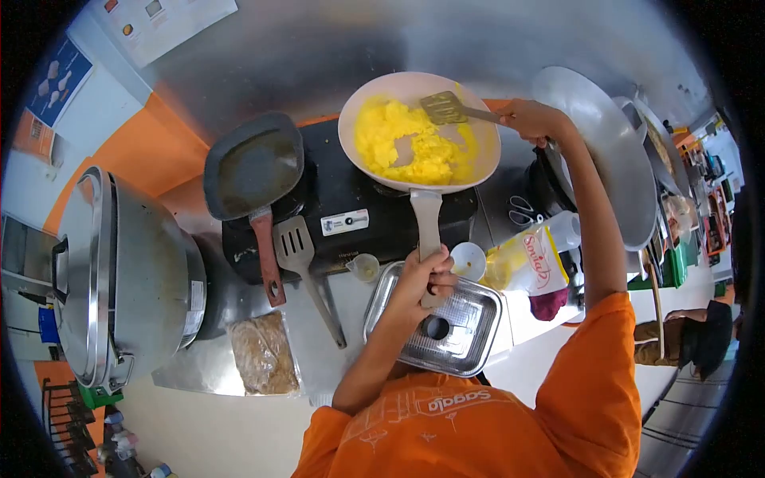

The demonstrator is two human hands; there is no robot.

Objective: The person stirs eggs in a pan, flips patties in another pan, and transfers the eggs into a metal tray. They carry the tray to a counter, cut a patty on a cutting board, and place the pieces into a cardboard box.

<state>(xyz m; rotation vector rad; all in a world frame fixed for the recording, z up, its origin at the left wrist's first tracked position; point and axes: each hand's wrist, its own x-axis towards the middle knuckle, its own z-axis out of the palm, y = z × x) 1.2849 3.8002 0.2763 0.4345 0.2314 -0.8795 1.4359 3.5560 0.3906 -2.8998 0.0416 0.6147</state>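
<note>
A pale round frying pan point(362, 107) holding yellow scrambled egg point(398, 139) sits over the black stove point(351, 199). My left hand point(426, 279) grips the pan's long handle near its end. My right hand point(534, 119) holds a slotted spatula point(444, 106) whose blade rests in the pan at the egg's far edge. Both arms come from orange sleeves at the bottom of the view.
A square dark pan point(255, 163) with a red handle sits on the stove's left, a second slotted spatula point(299, 255) beside it. A steel lidded tray point(470, 342), a cooking oil pouch point(534, 267), a big steel pot point(127, 271) and stacked woks point(606, 151) surround the stove.
</note>
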